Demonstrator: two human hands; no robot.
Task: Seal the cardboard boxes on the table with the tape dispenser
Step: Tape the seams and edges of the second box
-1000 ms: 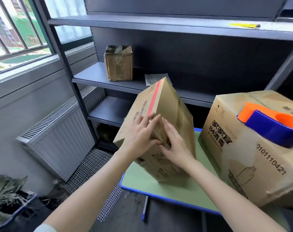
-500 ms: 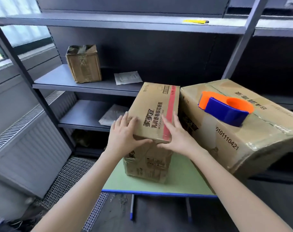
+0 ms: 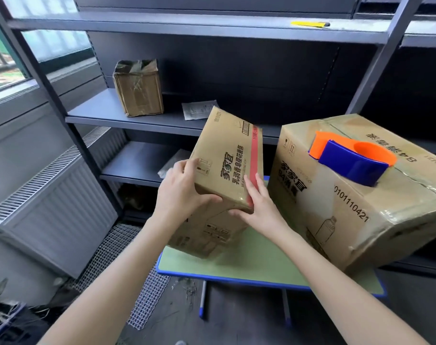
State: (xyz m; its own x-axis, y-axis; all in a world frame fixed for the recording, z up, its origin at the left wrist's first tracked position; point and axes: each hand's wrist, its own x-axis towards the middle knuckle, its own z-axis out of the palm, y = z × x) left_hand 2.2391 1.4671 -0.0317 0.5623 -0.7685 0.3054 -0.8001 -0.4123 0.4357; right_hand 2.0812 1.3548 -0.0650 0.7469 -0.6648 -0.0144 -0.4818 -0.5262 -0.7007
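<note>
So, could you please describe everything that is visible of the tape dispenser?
The tape dispenser looks like smooth plastic: a dark blue curved body over a bright orange part with a round orange hollow at its right end. No tape roll can be made out. It lies on the top face of the large cardboard box, near that box's front edge. Only this box touches it; the left hand and the right hand hold the small box beside it.
</note>
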